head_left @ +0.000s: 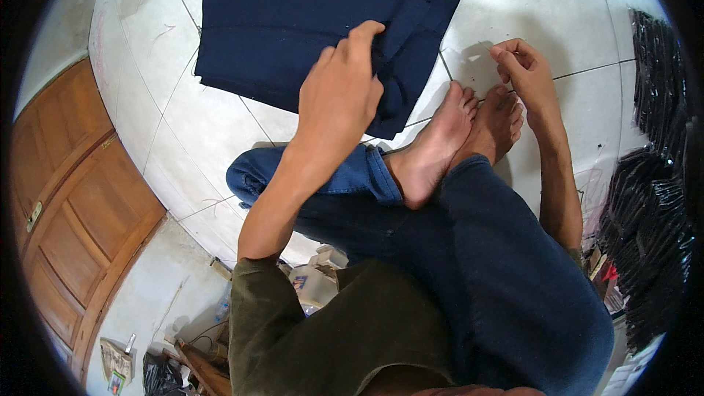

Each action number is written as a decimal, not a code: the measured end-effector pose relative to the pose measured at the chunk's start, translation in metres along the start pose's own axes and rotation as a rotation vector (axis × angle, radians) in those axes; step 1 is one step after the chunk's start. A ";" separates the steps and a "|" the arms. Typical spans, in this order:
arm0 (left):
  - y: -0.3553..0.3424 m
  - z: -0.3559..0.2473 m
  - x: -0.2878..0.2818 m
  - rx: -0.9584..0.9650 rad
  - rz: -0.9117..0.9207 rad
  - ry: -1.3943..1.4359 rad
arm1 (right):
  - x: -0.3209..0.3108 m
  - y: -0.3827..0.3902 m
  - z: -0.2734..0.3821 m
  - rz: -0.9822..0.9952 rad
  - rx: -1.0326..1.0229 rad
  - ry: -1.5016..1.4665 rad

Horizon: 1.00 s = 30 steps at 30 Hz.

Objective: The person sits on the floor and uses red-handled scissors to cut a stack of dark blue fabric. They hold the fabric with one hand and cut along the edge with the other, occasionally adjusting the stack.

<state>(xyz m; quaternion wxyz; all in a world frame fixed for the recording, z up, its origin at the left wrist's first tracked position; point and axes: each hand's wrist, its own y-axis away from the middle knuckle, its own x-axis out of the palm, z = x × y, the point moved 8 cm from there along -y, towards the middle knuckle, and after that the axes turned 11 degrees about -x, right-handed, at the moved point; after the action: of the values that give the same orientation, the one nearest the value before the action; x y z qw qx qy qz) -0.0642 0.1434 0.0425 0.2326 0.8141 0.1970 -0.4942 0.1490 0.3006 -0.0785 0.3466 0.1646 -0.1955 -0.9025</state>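
Dark navy folded cloth (pixel 286 7) with stitched-down lines lies on the tiled floor in front of me. My left hand (pixel 341 92) is over its lower right part, fingers loosely curled, the index finger bent out apart from the thumb; whether it touches the cloth is unclear. My right hand (pixel 524 77) is raised just right of the cloth, above my toes, thumb and forefinger closed together; anything between them is too small to make out. My bare feet (pixel 433 147) rest side by side below the cloth, with my jeans-clad legs (pixel 513 271) folded under me.
Black plastic-wrapped bundles (pixel 645 242) line the right side of the white tiled floor (pixel 161 147). A wooden door (pixel 88 242) stands at the left. Assorted clutter (pixel 319 282) shows beside my lap, and a black bag (pixel 161 374) with wooden pieces lies at the lower left.
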 end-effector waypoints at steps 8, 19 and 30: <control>-0.042 0.035 -0.031 -0.024 -0.004 0.064 | 0.000 0.004 -0.003 -0.001 -0.049 0.027; -0.012 -0.026 0.050 0.658 0.114 -0.138 | 0.011 0.022 -0.016 0.016 -0.065 0.019; -0.021 -0.034 0.047 0.699 0.121 -0.067 | 0.059 0.056 0.004 0.136 -0.313 0.310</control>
<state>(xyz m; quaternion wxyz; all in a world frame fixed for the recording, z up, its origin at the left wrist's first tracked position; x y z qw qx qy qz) -0.0310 0.1846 0.0107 -0.0247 0.8380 -0.0402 -0.5435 0.1371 0.2224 -0.0585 0.4538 0.2320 -0.0084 -0.8603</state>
